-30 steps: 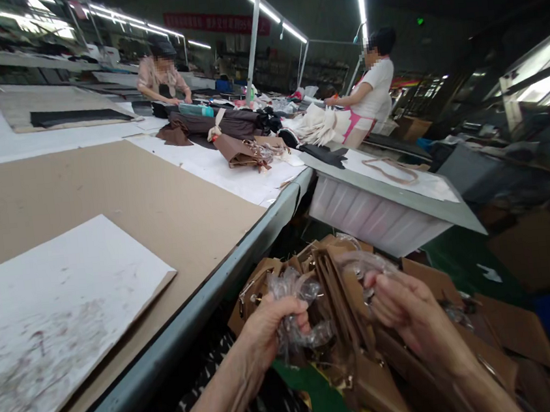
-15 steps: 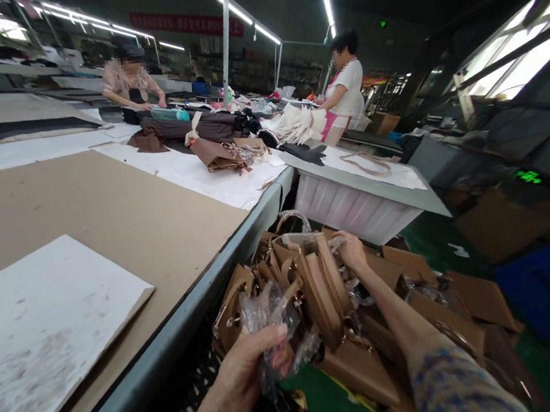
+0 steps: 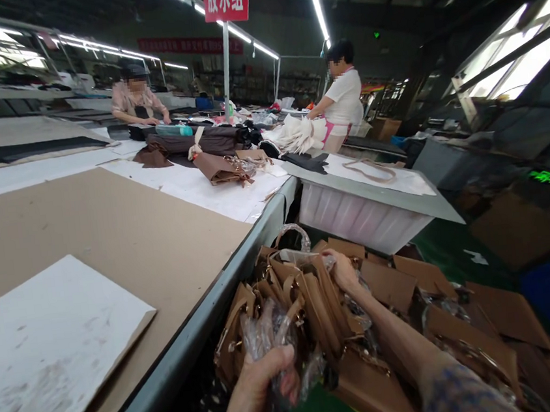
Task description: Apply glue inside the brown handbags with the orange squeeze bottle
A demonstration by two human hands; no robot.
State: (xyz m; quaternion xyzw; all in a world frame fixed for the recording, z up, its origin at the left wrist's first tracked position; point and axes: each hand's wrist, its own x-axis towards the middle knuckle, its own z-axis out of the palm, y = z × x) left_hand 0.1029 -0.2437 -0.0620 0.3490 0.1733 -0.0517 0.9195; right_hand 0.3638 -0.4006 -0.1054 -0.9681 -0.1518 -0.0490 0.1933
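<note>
"Bags [image 3: 322, 306] — where are they, and what are your hands doing?"

"They stand heaped below the table's [image 3: 212, 311] edge, right in front of you. Your left hand [image 3: 266, 380] is clamped on crumpled clear plastic [image 3: 262, 328]. Your right hand [image 3: 343, 271], apart from it, reaches to the top of one bag, fingers curled; whether they grip, I cannot tell."

"What could go wrong for you?"

"The bags are packed and leaning, so a hard pull on one could drag its neighbours over. Their metal fittings could catch the plastic and tear it, or scratch the brown sides — likelier if they rub together."

"And the surface and room around you?"

"On your left, the table carries a brown sheet [image 3: 110, 230] with a stained white board [image 3: 57, 334] on it. Ahead, a grey board [image 3: 432, 206] sits over a pale bin [image 3: 369, 219]. Beyond, two people [image 3: 139, 102] [image 3: 346, 93] work under strip lights [image 3: 318, 14] and a red sign [image 3: 226, 0], in a dim workshop."
</note>
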